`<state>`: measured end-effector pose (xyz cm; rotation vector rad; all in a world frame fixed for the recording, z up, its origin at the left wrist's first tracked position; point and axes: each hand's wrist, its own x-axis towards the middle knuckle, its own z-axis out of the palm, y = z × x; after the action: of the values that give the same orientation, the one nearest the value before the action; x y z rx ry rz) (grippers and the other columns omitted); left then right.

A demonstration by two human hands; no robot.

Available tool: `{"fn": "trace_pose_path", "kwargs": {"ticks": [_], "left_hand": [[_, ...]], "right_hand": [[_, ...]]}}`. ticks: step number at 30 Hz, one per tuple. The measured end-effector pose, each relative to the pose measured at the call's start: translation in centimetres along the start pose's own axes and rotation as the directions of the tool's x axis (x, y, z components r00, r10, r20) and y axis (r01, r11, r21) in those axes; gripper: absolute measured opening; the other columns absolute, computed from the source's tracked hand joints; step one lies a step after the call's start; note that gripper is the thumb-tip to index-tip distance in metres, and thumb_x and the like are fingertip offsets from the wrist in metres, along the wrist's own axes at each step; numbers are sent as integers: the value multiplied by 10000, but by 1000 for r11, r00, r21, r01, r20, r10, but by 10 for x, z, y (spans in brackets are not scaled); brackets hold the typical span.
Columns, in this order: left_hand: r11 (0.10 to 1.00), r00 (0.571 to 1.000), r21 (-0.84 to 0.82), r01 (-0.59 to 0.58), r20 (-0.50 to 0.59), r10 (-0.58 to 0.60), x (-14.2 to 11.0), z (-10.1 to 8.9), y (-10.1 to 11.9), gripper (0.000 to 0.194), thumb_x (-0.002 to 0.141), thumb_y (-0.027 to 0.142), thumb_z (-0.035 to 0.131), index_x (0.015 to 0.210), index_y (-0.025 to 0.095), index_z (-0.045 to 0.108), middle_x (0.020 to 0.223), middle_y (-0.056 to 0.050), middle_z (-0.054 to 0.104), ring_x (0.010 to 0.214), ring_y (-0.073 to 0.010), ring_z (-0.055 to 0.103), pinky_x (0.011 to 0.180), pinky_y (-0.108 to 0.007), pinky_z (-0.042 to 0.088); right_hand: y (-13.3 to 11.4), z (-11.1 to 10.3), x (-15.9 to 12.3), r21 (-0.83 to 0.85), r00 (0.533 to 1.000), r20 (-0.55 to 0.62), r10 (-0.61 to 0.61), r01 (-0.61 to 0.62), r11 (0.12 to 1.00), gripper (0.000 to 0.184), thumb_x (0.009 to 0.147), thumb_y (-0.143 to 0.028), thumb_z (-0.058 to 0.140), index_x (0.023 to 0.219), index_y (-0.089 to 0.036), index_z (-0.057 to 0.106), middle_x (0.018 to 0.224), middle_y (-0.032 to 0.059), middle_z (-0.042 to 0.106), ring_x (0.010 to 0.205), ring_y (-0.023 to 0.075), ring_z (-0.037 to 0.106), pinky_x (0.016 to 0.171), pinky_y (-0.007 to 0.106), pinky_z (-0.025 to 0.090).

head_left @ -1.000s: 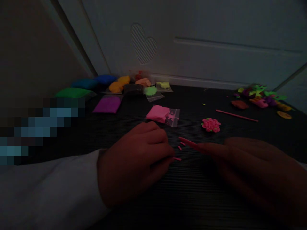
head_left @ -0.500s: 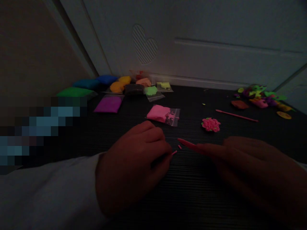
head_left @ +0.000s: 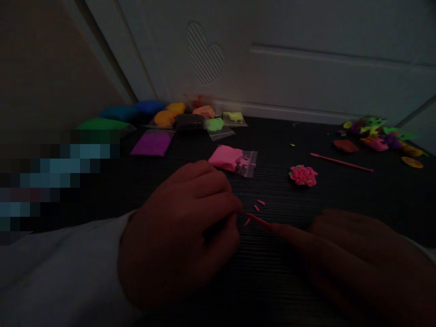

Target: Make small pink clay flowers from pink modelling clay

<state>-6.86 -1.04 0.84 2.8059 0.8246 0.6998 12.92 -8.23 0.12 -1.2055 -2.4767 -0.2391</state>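
My right hand point(head_left: 361, 254) is closed on a pink clay knife point(head_left: 259, 220), forefinger laid along it. The knife's tip touches or nearly touches the fingertips of my left hand point(head_left: 190, 231). That hand is closed in a pinch above the dark table, and what is between its finger and thumb is hidden. Beside the blade lies a thin pink clay strip point(head_left: 247, 222). Two more short pieces, a nearer clay bit point(head_left: 256, 208) and a farther clay bit point(head_left: 261, 202), rest just beyond. A pink clay flower point(head_left: 303, 175) with green edges sits behind my right hand.
An opened bag of pink clay point(head_left: 226, 157) lies ahead of my left hand. Behind it are a purple clay pack point(head_left: 153, 143) and several other coloured packs. A pink stick tool point(head_left: 341, 162) and a colourful clay pile point(head_left: 378, 134) are at the right, before a white panel point(head_left: 289, 81).
The knife has moved left and nearer to me, up to my left fingertips. A further short pink piece now lies on the table. The view has shifted slightly.
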Motion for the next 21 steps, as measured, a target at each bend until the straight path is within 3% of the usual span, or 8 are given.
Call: {"fn": "trace_pose_path", "kwargs": {"ticks": [6, 21], "left_hand": [[999, 999, -2, -36, -33, 36, -2, 1, -1, 178, 724, 132, 463, 766, 193, 625, 692, -17, 515, 728, -159, 429, 662, -325, 359], [995, 995, 14, -100, 29, 99, -2, 0, -4, 192, 732, 164, 461, 799, 213, 634, 698, -18, 521, 716, -166, 424, 636, -328, 353]], "right_hand": [[-1, 1, 0, -21, 999, 43, -30, 31, 999, 263, 855, -211, 313, 1011, -149, 516, 530, -33, 525, 441, 112, 474, 395, 239, 323], [-1, 4, -1, 7, 996, 86, -20, 20, 1000, 282, 859, -218, 302, 1066, -149, 481, 575, -28, 532, 469, 120, 476, 409, 253, 345]]}}
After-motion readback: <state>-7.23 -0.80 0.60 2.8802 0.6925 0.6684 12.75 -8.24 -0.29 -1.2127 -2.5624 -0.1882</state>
